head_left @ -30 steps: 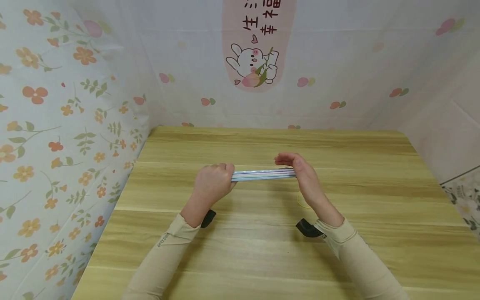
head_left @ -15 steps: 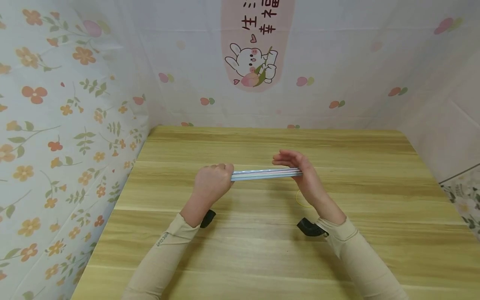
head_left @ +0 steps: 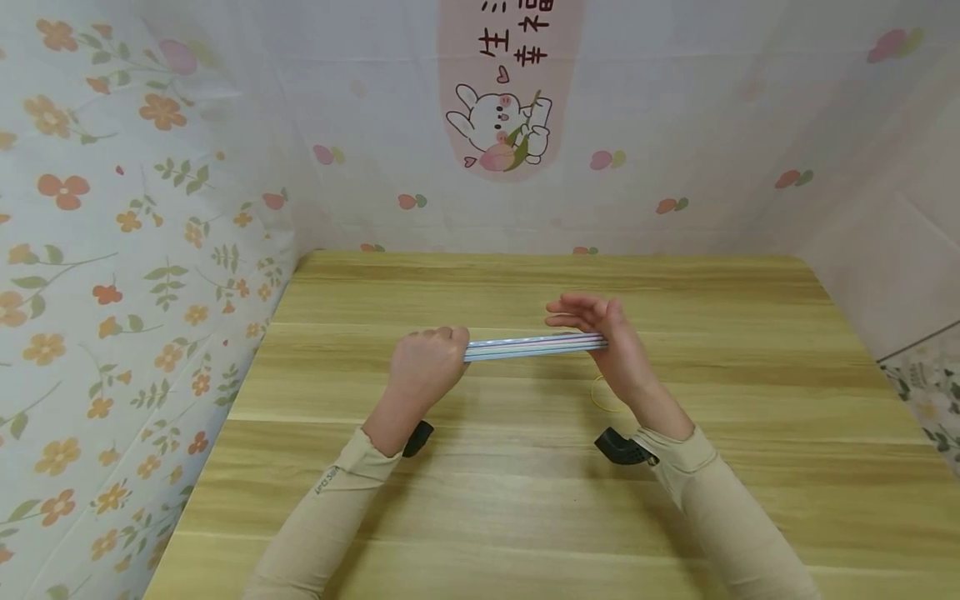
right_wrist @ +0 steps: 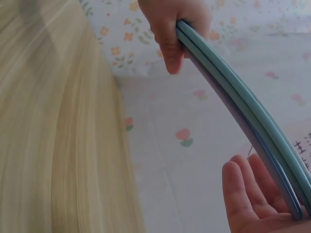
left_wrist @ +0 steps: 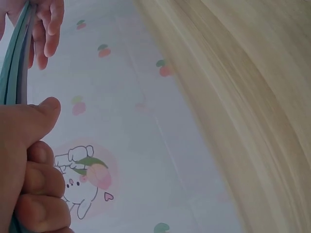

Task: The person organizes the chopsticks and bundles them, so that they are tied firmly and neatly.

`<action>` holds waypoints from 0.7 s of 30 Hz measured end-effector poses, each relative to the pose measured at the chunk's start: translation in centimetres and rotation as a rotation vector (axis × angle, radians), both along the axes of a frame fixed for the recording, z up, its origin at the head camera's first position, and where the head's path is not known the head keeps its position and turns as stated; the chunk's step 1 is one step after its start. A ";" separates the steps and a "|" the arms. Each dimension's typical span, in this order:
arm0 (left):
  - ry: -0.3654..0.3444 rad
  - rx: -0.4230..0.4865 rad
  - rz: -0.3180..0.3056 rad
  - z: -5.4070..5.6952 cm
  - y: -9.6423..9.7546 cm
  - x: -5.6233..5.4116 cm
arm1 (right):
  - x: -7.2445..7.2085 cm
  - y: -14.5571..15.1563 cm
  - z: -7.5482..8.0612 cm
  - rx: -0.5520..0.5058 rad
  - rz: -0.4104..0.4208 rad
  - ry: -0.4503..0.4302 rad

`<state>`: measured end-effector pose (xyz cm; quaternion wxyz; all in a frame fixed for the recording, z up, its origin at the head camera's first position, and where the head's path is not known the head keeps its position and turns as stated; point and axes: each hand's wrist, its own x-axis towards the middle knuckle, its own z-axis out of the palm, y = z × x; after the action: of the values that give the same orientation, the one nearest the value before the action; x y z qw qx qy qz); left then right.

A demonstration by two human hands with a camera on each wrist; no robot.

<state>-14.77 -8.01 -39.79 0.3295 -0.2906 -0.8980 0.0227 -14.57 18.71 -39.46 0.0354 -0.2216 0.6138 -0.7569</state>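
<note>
A bundle of slim pastel sticks, blue, white and purple along its sides, is held level above the table. My left hand grips one end, its fingers curled round the sticks. At the other end my right hand has its palm against the stick tips, with its fingers held out loosely beyond them. In the right wrist view the tips of the sticks meet the right palm. The left wrist view shows the left hand's curled fingers; the held end is hidden inside that fist.
A thin yellow loop lies on the wooden table beside the right wrist. Dark wrist-camera mounts stick out under both wrists. Printed cloth hangs behind and to the left of the table.
My right hand has shifted slightly, moving up and to the right, and the sticks now tilt up a little at that end. The left hand keeps its grip in place.
</note>
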 end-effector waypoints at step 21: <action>0.002 -0.035 -0.063 -0.2 0.0 -0.3 | -0.1 -0.9 -0.1 0.000 -0.072 0.006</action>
<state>-15.12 -8.05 -39.95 0.3259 -0.3244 -0.8875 0.0287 -14.67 17.77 -39.59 0.0064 -0.2018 0.6216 -0.7569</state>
